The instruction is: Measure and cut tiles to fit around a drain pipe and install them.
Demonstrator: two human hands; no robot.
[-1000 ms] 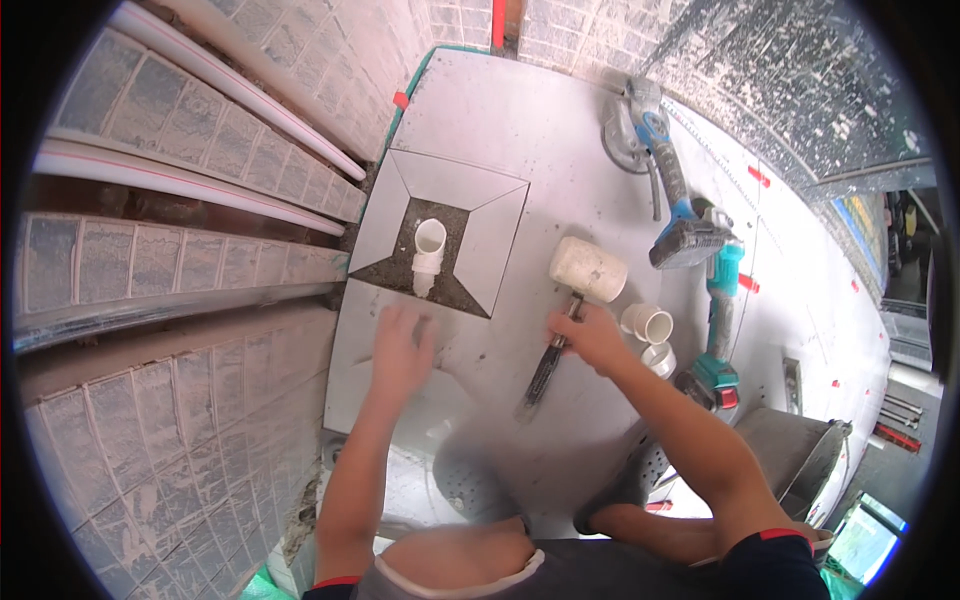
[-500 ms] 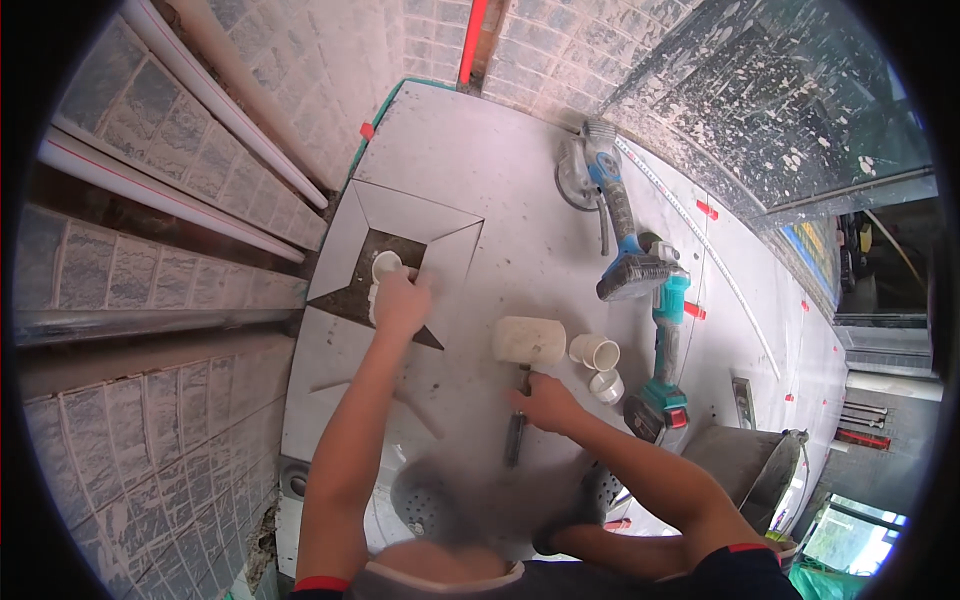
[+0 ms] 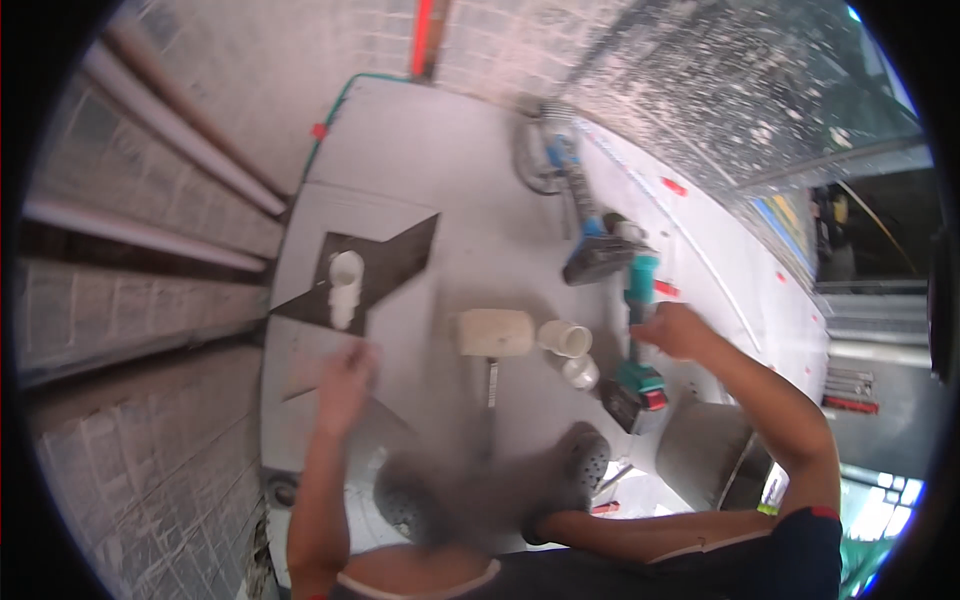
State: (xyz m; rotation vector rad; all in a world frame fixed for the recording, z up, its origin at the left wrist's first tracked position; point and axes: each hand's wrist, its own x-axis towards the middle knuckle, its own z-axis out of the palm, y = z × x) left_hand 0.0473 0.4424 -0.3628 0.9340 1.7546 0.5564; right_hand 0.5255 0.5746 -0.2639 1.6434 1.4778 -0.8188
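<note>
My right hand (image 3: 675, 332) is closed around the grey body of a teal cordless angle grinder (image 3: 642, 275), which lies on the tiled floor. My left hand (image 3: 347, 382), smeared by motion, is just below a dark cut-out (image 3: 395, 265) in the tile; whether it holds anything does not show. Inside the cut-out stands a white plastic pipe fitting (image 3: 345, 287). A pale-headed mallet (image 3: 495, 333) lies between my hands, its handle toward me. Two white pipe pieces, one a larger coupling (image 3: 566, 339) and one smaller ring (image 3: 579, 373), sit beside the mallet head.
A blue-and-grey cordless grinder (image 3: 575, 185) lies farther back. A grey bucket (image 3: 700, 452) stands at the near right, and my grey clogs (image 3: 588, 462) are close below the mallet. Red tile clips (image 3: 674, 187) stick up along joints. White pipes (image 3: 145, 240) run along the left wall.
My right hand has let go of the mallet and moved right onto the teal grinder. My left hand has drawn back from the pipe fitting. The tile pieces right of the cut-out are gone, exposing more dark ground.
</note>
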